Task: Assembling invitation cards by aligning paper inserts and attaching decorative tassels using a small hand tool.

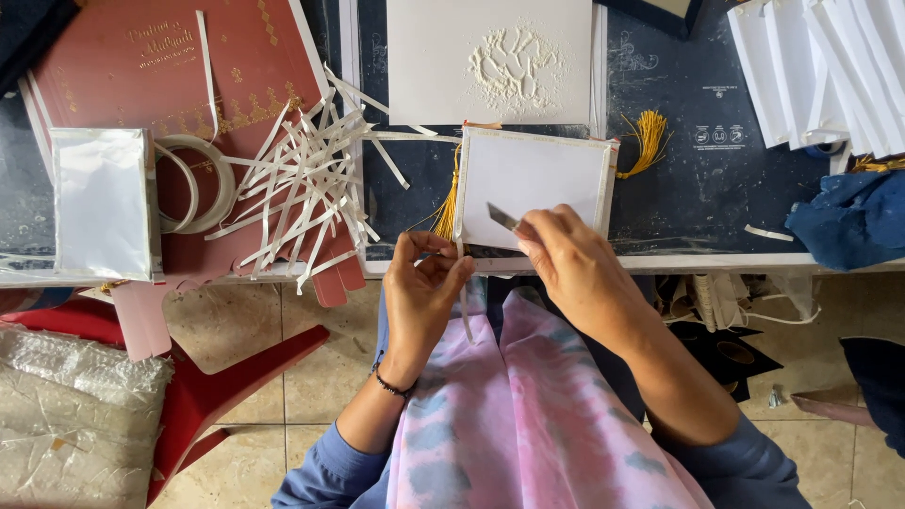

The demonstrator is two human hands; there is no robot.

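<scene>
In the head view, we are looking down at our two hands working at the near edge of the tabletop (660, 198). Our left hand (424, 287) is pinching a thin white strip (464, 302) between thumb and fingertips, its grip narrow and closed on it; the strip is hanging down from the lower left corner of the white card (537, 184). Our right hand (566, 254) is closing its grip around a small blade (501, 217), whose tip is resting on the card's face. The card is lying flat at the tabletop's near edge, a yellow tassel (447, 207) showing at its left side and another tassel (647, 139) at its right.

To the left, a pile of strips (302, 188) is lying over a red card (170, 66), beside a tape roll (203, 184) and a silver pouch (99, 203). An embossed sheet (490, 57) is lying beyond the card.

We are judging the risks: the blade is sitting close to our left fingertips, so a slip could nick them or scratch the card. Pulling the strip too sharply could tear it short.
</scene>
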